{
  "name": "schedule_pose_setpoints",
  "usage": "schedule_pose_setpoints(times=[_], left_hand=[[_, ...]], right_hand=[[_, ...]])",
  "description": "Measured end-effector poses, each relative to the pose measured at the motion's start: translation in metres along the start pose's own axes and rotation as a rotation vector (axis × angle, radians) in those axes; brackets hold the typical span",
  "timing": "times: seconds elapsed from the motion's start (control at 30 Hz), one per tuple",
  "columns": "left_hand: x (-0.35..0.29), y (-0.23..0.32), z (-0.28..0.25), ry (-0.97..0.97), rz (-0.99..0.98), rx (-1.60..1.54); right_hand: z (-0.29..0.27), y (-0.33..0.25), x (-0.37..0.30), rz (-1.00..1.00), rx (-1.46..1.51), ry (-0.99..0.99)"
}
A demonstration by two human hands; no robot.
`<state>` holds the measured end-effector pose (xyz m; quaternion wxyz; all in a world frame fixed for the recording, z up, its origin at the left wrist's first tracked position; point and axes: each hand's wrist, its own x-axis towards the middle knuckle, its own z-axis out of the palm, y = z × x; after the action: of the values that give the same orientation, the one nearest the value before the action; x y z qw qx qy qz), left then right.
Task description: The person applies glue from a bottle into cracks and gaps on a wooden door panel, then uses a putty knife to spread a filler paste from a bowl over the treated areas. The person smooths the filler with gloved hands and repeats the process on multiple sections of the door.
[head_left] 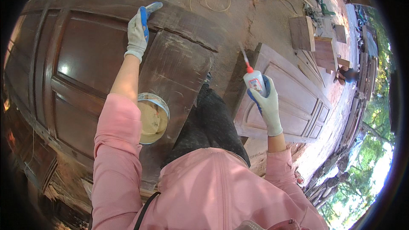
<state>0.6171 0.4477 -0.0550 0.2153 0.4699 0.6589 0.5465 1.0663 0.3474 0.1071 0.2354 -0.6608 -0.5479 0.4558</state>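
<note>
A large dark brown panelled wooden door lies at the left, with a long crack near its far right corner. My left hand, in a white glove with blue coating, rests at the door's far part beside the crack's left end. Its fingers reach out to the right. My right hand, gloved alike, is wrapped round a white squeeze bottle with a red cap. The bottle stands tilted, its long thin clear nozzle pointing up and away. A round tub of tan powder sits on the door near my left forearm.
A paler panelled door lies to the right of my legs. Wooden blocks and planks stand beyond it. Yellow hoses or cords coil on the ground at the far side. Another person is low down at the far right.
</note>
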Motion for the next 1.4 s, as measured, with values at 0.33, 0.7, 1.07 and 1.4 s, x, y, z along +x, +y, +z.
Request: schedule_pose_setpoints(times=[0.33, 0.7, 1.07, 1.4], left_hand=[[-0.009, 0.056, -0.03, -0.049, -0.335, -0.787], [-0.165, 0.166, -0.189, -0.347, -0.423, 0.461], [-0.296, 0.164, -0.181, -0.128, -0.721, 0.129], [-0.36, 0.188, -0.172, 0.566, -0.901, -0.75]], right_hand=[[0.004, -0.021, -0.015, 0.092, 0.542, 0.025], [0.032, -0.017, -0.017, -0.043, 0.318, -0.111], [0.111, -0.098, 0.006, -0.208, 0.231, -0.403], [0.146, -0.142, -0.001, -0.157, 0.334, -0.69]])
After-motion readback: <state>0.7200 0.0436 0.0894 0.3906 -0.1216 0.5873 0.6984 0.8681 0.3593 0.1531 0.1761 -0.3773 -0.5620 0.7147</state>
